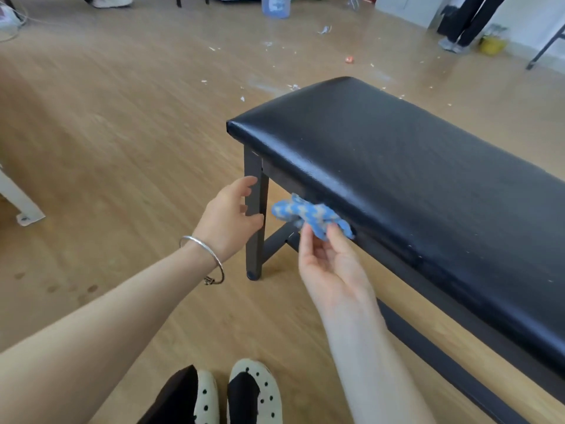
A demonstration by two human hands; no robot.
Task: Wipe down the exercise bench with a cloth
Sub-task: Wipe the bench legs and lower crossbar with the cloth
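Note:
A black padded exercise bench (412, 166) on a dark frame runs from the centre to the lower right. My right hand (327, 264) pinches a crumpled blue-and-white cloth (308, 215) between thumb and fingertips, holding it against the bench's near side edge just under the seat. My left hand (230, 215), with a silver bangle on the wrist, has its thumb and fingers curled round the bench's front left leg (256, 215).
The floor is light wood with scattered white scraps (269, 84) beyond the bench. A blue bucket (276, 6) stands at the back, a person's legs (464, 22) at the back right, a white frame foot (21, 203) at the left. My shoes (238, 393) are below.

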